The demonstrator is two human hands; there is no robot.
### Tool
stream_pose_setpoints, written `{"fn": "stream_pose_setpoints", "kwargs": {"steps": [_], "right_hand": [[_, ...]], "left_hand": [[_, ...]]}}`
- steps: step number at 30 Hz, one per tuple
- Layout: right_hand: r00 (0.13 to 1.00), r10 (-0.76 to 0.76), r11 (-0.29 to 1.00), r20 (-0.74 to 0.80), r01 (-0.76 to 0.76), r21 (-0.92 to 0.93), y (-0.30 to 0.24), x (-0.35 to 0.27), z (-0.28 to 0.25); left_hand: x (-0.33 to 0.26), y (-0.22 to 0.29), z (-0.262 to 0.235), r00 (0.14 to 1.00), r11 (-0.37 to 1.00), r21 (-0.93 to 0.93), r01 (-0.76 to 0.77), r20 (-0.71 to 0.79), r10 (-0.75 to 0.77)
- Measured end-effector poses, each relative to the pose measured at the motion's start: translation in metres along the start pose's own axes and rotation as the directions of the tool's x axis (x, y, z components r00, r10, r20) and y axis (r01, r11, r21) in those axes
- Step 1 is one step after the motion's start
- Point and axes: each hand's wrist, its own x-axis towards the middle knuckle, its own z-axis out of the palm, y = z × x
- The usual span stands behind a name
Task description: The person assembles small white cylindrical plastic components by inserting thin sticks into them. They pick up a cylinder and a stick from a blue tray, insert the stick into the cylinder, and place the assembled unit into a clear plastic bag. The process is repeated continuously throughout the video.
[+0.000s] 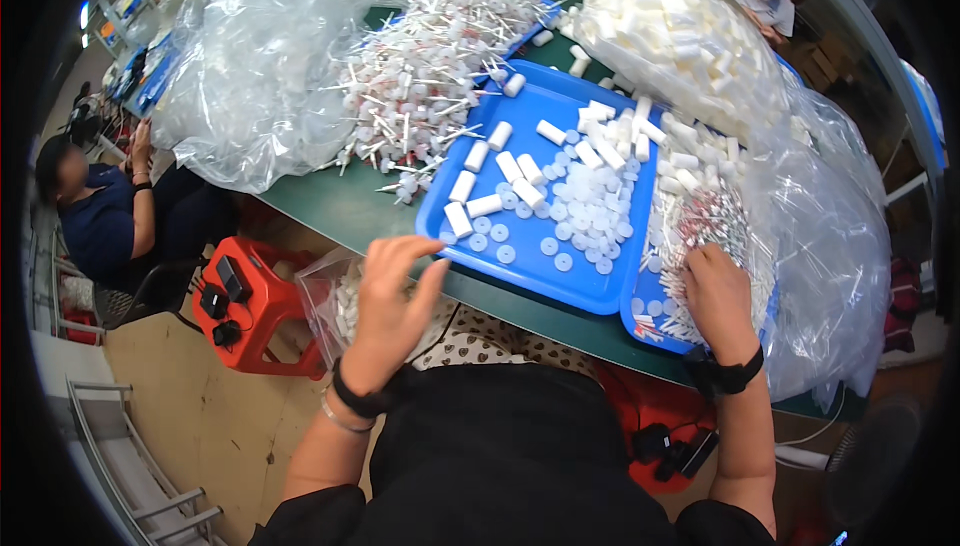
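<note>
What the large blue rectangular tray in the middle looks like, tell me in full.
The large blue rectangular tray looks like plastic, with rounded corners and a raised rim. It rests right side up, set at an angle, on the dark green tabletop. Inside are scattered small white cylinders and, toward the right, a loose pile of round translucent discs. A second blue tray sits close along its right side. The bare left hand is at its near-left corner; contact cannot be told.
</note>
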Motion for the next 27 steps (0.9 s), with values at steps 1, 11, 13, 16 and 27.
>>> {"fn": "stream_pose_setpoints", "kwargs": {"steps": [1, 11, 13, 16, 27], "right_hand": [[1.0, 0.008, 0.999, -0.001, -0.008, 0.04, 0.0, -0.001, -0.003], [0.976, 0.17, 0.891, -0.135, -0.094, 0.444, -0.007, -0.008, -0.016], [0.967, 0.156, 0.892, -0.203, -0.05, 0.45, -0.008, -0.009, -0.016], [0.958, 0.219, 0.861, -0.187, -0.099, 0.499, -0.018, -0.011, -0.025], [0.971, 0.098, 0.841, -0.216, 0.035, 0.54, -0.044, -0.012, -0.035]], "left_hand": [[0.011, 0.005, 0.007, 0.997, 0.997, 0.026, -0.072, 0.001, 0.072], [0.063, -0.005, 0.06, 0.946, 0.937, 0.314, -0.15, 0.323, 0.043], [0.062, -0.004, 0.068, 0.948, 0.959, 0.211, -0.19, 0.292, 0.123], [0.062, 0.005, 0.075, 0.952, 0.993, 0.019, -0.12, 0.286, 0.11], [0.063, 0.015, 0.086, 0.909, 0.954, 0.159, -0.255, 0.377, 0.18]]}}
